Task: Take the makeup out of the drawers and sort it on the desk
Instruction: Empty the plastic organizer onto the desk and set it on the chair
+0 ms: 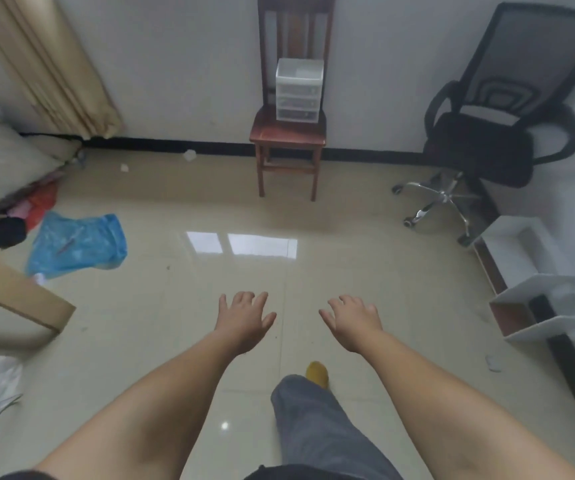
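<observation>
Both forearms were extended forward from the bottom edge, bare, above a grey trouser leg and a yellow slipper. Left hand and right hand were held palm down over the floor, side by side and apart, with fingers spread and relaxed; nothing was held by either.

A white plastic drawer unit was located at the far wall, standing upright on the seat of a brown wooden chair. Three drawers were seen stacked in it, all pushed in. Dark contents were faintly visible through the translucent fronts, but makeup could not be identified at that range. Unit and hands were well apart, with glossy tile between them.

A black mesh office chair was positioned to the right of the wooden chair, on a chrome wheeled base. White shelf pieces were laid along the right wall.

On the left, a blue plastic bag was lying flat on the tiles, near a cardboard sheet and a pile of clothing. A beige curtain was hung in the upper left corner. Small paper scraps were scattered by the skirting.
</observation>
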The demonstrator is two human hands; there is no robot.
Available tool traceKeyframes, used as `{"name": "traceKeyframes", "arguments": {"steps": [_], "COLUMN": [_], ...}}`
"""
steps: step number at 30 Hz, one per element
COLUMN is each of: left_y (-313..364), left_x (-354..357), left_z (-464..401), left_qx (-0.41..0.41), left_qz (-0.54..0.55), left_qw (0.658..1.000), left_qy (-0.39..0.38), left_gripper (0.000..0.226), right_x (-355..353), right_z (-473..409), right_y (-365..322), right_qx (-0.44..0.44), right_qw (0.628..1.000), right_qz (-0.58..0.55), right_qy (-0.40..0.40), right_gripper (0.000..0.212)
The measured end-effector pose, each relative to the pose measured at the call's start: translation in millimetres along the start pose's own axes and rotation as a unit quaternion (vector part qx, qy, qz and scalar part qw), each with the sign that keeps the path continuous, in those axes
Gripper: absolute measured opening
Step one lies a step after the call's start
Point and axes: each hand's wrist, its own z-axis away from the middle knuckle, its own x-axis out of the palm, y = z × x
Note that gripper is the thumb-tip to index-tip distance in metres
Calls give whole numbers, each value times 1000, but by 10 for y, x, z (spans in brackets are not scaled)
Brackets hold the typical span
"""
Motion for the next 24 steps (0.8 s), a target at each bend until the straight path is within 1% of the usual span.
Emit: {"name": "traceKeyframes", "arguments": {"steps": [5, 7, 10, 13, 16, 22, 24], "left_y": [147, 197, 169, 11, -233, -690, -781], "left_x": [-601, -823, -1114, -1369, -1655, -2573, -2846], "left_z": [-1247, -1691, -2344, -3049, -3857, -5427, -5860], "left_qx": [-9, 0, 10, 5, 21, 61, 72], "left_qz": [22, 28, 23, 25, 11, -33, -38], "left_qw": [1000, 1000, 1000, 1000, 1000, 997, 996], "left_qy": [4, 1, 18, 14, 19, 40, 35], "left_gripper": [54, 53, 53, 53, 54, 54, 53], "right_x": [-747, -1014, -1350, -1630, -1935, -2671, -2877], "right_z": [-1178, -1620, -2277, -2985, -3771, -5151, -5524], "right_y": [419, 572, 692, 706, 676, 565, 547], "right_qx": [-18, -10, 0, -5, 3, 47, 58], "right_qw": [1000, 999, 999, 999, 1000, 998, 997], "right_qz": [23, 30, 33, 31, 18, -28, -46], "right_qy": [-6, -18, -18, -18, -3, 18, 19], "right_gripper": [48, 49, 49, 49, 49, 48, 47]}}
